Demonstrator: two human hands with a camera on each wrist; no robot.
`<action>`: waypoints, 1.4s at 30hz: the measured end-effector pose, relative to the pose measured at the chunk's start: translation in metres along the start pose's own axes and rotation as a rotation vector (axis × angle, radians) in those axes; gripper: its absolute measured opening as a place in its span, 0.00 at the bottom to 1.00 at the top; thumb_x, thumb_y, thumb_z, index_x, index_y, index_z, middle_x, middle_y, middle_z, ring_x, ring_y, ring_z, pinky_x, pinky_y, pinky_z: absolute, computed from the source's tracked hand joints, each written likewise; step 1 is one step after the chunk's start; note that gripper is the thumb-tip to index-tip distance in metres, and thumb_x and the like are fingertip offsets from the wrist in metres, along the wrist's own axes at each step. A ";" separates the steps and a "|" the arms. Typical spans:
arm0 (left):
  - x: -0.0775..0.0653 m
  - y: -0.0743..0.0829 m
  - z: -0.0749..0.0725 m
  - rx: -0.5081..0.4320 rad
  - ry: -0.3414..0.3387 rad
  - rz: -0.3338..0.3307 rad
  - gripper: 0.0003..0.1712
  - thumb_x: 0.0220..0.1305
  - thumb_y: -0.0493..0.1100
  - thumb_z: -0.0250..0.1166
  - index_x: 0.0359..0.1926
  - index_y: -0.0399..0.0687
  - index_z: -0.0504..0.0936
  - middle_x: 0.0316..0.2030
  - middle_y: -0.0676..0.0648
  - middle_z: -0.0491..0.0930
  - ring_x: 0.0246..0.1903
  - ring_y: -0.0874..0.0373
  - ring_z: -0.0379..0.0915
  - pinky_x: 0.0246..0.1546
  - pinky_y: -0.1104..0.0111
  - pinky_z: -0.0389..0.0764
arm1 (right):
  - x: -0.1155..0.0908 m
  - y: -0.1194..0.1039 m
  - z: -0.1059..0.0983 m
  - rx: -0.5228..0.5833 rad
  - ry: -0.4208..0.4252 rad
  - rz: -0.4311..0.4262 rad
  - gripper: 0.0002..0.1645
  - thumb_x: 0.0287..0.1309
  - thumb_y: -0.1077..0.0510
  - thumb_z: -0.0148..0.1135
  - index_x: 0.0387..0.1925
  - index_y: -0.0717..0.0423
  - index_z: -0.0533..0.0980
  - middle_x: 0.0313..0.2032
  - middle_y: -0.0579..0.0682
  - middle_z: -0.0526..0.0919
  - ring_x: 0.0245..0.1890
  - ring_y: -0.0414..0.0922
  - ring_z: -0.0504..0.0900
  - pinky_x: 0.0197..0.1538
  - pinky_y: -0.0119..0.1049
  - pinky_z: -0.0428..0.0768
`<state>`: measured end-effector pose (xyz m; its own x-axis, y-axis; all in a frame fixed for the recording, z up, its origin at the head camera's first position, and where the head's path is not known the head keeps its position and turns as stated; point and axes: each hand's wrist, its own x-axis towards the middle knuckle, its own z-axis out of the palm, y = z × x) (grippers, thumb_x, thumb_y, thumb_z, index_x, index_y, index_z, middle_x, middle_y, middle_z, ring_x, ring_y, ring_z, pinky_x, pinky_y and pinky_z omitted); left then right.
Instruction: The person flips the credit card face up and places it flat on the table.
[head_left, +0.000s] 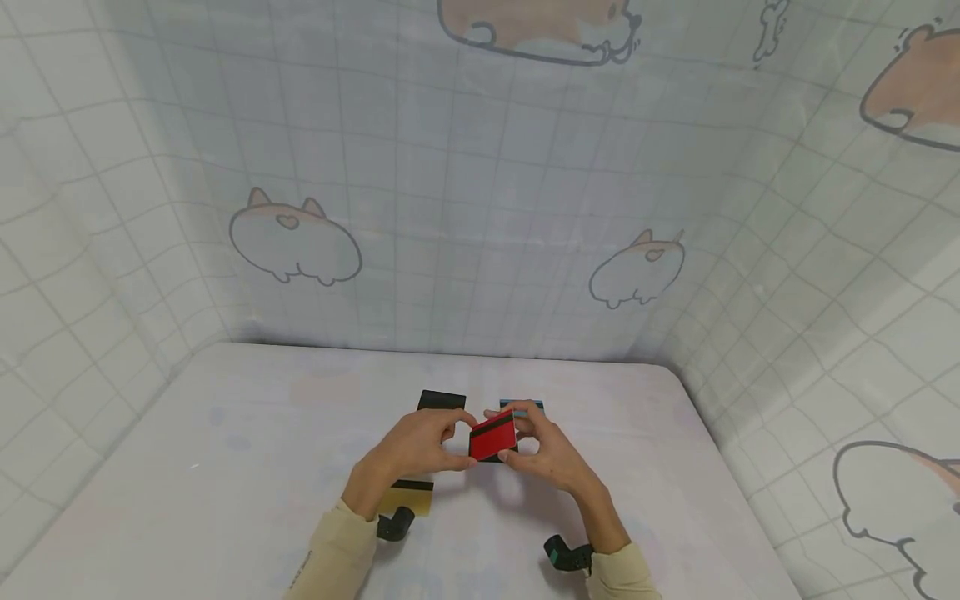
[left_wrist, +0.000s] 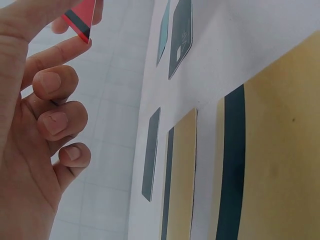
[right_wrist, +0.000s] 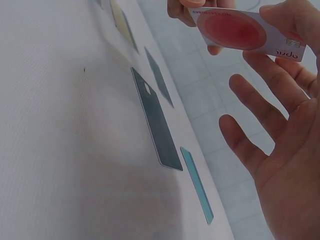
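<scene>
A red bank card (head_left: 491,437) with a black magnetic stripe is held up above the table between both hands. My left hand (head_left: 422,442) pinches its left end with thumb and index finger. The card's right end is gripped by my right hand (head_left: 551,457), thumb below and fingers above. From the right wrist view, the other side of the bank card (right_wrist: 232,31) is white with a large red circle and a chip. In the left wrist view, the left hand's other fingers (left_wrist: 62,120) curl loosely, away from the card.
On the white table (head_left: 247,467) lie a black card (head_left: 442,400), a blue-edged card (head_left: 522,403) and a gold card (head_left: 411,500) partly hidden by the left wrist. A dark card (right_wrist: 159,125) sits beneath the hands. The left wrist view shows another gold card (left_wrist: 182,170).
</scene>
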<state>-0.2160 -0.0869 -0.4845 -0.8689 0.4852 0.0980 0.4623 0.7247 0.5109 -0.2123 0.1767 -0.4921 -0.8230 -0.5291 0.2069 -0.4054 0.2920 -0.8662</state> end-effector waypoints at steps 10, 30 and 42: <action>-0.003 0.002 0.001 -0.003 -0.014 0.006 0.33 0.51 0.69 0.73 0.57 0.66 0.81 0.28 0.51 0.76 0.23 0.65 0.64 0.22 0.69 0.64 | -0.003 -0.002 0.002 -0.003 0.001 -0.058 0.34 0.61 0.57 0.69 0.64 0.45 0.64 0.61 0.46 0.79 0.60 0.45 0.78 0.62 0.50 0.75; -0.012 0.005 -0.001 0.023 0.019 0.046 0.33 0.53 0.70 0.71 0.56 0.63 0.82 0.30 0.48 0.78 0.24 0.66 0.64 0.25 0.70 0.66 | -0.010 -0.005 0.006 -0.027 0.041 -0.045 0.35 0.55 0.61 0.73 0.62 0.42 0.68 0.55 0.49 0.76 0.56 0.45 0.75 0.65 0.48 0.73; -0.017 0.008 -0.001 0.003 0.031 0.065 0.33 0.53 0.70 0.71 0.56 0.62 0.82 0.25 0.54 0.73 0.20 0.67 0.59 0.22 0.71 0.62 | -0.015 -0.010 0.007 -0.110 0.006 -0.006 0.34 0.56 0.56 0.73 0.63 0.41 0.69 0.52 0.42 0.76 0.53 0.46 0.76 0.64 0.54 0.72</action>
<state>-0.1980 -0.0898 -0.4814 -0.8421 0.5160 0.1570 0.5183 0.6937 0.5001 -0.1931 0.1758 -0.4900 -0.8224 -0.5266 0.2153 -0.4516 0.3742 -0.8099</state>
